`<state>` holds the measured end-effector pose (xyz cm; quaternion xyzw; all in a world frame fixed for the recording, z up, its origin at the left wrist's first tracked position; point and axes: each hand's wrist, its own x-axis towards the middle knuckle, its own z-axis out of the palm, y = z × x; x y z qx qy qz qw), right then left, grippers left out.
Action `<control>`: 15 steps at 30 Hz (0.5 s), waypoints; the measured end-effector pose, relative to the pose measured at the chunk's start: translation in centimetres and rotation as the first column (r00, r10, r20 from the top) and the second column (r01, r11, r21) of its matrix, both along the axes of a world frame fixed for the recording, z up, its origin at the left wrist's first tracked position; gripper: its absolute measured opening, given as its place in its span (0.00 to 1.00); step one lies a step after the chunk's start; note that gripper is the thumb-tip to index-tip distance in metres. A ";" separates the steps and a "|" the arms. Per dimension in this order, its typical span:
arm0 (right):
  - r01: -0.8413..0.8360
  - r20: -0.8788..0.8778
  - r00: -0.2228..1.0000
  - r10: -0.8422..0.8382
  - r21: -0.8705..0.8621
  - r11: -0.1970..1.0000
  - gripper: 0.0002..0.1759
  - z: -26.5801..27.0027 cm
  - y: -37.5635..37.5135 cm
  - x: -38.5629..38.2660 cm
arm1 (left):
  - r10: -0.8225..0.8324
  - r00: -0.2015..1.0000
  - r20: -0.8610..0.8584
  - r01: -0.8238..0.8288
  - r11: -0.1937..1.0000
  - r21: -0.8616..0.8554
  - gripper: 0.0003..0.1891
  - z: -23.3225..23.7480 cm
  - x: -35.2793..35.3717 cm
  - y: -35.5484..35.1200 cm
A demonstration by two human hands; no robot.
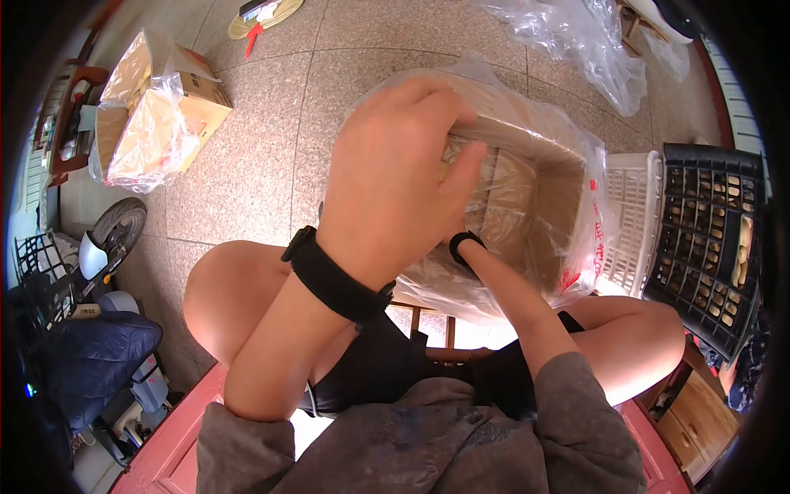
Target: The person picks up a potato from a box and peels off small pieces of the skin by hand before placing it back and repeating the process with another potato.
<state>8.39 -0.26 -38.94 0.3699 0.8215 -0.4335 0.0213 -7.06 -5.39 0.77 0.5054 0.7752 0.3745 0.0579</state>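
A cardboard box (554, 202) with clear plastic film (594, 247) around it stands between my knees, its top uncovered. Red printing shows on the film at the right side. My left hand (403, 165) is over the box's left part, its thumb and forefinger apart with nothing visible between them; its other fingers are partly hidden. Below and behind it, my right hand (454, 235) reaches to the box's near left side. Most of that hand is covered by the left one, so its fingers do not show. Both wrists wear black bands.
A white plastic crate (632, 216) and a black crate (709, 239) holding light brown pieces stand right of the box. Another open carton (202, 103) with plastic lies at left. Loose plastic film (576, 41) and a hand fan (276, 18) are on the floor.
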 end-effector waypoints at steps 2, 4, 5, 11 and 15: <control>-0.034 -0.041 0.999 0.035 0.016 0.999 0.35 -0.2 0.4 0.1 | 0.006 1.000 0.006 -0.006 1.000 0.001 0.11 0.0 0.0 0.0; -0.036 0.050 0.998 0.035 0.002 0.999 0.32 -0.5 1.6 -0.3 | 0.009 1.000 0.007 -0.009 1.000 0.010 0.11 0.1 0.0 0.0; -0.033 0.140 0.990 0.034 -0.012 0.999 0.30 -0.7 2.4 -0.7 | 0.013 1.000 0.006 -0.014 1.000 0.009 0.11 0.1 -0.1 -0.1; 0.386 -0.067 0.920 -0.386 -0.017 0.922 0.18 -4.8 5.6 -4.1 | 0.023 1.000 -0.011 -0.023 1.000 0.003 0.11 0.0 -0.3 -0.2; 0.376 0.104 0.925 -0.366 -0.103 0.921 0.19 -4.3 6.3 -5.1 | 0.023 1.000 0.000 -0.023 1.000 -0.013 0.11 0.0 -0.3 -0.1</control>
